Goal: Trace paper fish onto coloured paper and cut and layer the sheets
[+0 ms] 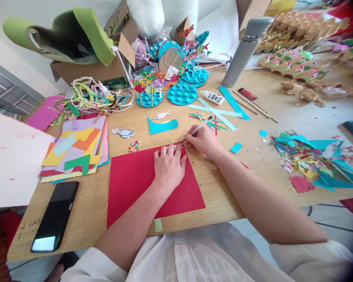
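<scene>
A sheet of red paper lies on the wooden table in front of me. My left hand rests on its upper right part, fingers slightly apart, pressing on a small pale item that the fingers mostly hide. In my right hand is a slim grey-white pen, its tip at the paper's top right corner, close to my left fingertips. Beyond the hands lie a blue paper piece, a fish cutout and thin coloured strips.
A black phone and stacked coloured paper are at the left. A grey bottle stands behind a glue bottle. Paper scraps cover the right side. Blue egg-tray crafts stand at the back.
</scene>
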